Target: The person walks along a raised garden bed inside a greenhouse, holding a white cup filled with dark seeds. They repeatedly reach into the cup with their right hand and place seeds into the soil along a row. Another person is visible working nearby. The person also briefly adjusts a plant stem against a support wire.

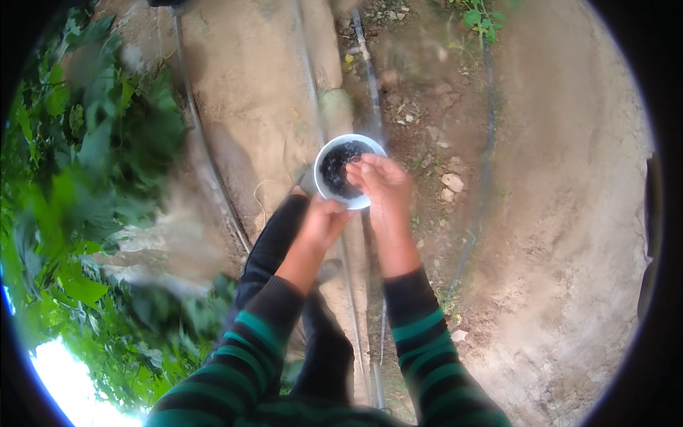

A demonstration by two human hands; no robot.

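Note:
A white round bowl (329,155) with small dark pieces inside is held out in front of me. My left hand (324,219) grips it from below at its near rim. My right hand (384,183) reaches over the rim, fingertips pinched together inside the bowl among the dark pieces; whether they hold any I cannot tell. Both forearms wear dark sleeves with green stripes.
Below lies bare sandy soil with thin black irrigation hoses (203,142) running along it. Leafy green plants (85,185) fill the left side. Small stones (451,182) and a seedling (478,16) lie on the darker strip to the right. My dark trouser leg (313,349) shows beneath my arms.

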